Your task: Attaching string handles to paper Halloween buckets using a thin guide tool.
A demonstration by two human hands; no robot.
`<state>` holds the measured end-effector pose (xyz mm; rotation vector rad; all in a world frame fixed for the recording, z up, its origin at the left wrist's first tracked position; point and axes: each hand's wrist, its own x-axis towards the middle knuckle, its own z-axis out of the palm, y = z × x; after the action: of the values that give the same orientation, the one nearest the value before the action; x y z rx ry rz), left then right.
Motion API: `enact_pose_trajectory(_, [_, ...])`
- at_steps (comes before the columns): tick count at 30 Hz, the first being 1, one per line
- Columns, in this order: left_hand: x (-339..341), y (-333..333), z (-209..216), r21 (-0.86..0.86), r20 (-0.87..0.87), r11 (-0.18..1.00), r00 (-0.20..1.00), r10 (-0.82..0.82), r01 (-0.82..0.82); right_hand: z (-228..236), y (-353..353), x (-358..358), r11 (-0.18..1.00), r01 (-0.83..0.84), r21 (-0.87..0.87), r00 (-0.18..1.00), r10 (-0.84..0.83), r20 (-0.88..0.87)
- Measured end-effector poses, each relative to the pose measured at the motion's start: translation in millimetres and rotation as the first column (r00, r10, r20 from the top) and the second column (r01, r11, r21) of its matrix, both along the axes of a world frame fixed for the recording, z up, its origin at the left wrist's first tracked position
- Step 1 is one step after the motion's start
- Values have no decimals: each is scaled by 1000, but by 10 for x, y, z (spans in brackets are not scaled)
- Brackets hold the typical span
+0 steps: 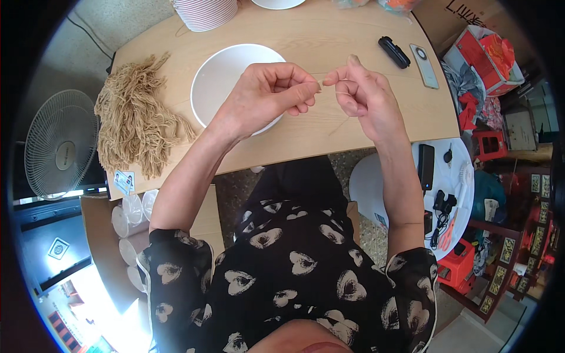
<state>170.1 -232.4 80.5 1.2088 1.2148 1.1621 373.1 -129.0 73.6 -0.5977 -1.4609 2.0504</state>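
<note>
My left hand [271, 94] is closed in a pinch, thumb against index finger, over the right rim of a white bowl [203, 94]. It grips one part of a thin tan thread [339, 126]. Just to its right, my right hand [371, 97] has its fingers curled with the thread running across them, and a loose tail hangs below. A small gap separates the fingertips of both hands, and the thread seems to span it, though it is very fine there. A heap of tan yarn strands [135, 112] lies on the table's left side.
On the wooden table [329, 44] stand a stack of striped paper bowls [206, 13], a black case-like object [394, 52] and a phone [424, 66]. A fan [62, 147] is at left. A white round stool [368, 182] at right holds a black adapter [426, 167] and scissors [449, 232].
</note>
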Motion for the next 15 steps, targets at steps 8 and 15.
enact_pose_trajectory(8, [-12, -11, 10, -22, -26, 1000, 1000, -11, 11, -73, -75, -26, 963, 78, 258, 995, -93, 43])
enact_pose_trajectory(15, [-173, -10, -50, -30, 100, 995, 990, -96, 99, -61, -55, 31, 923, 140, 358, 989, -145, -13])
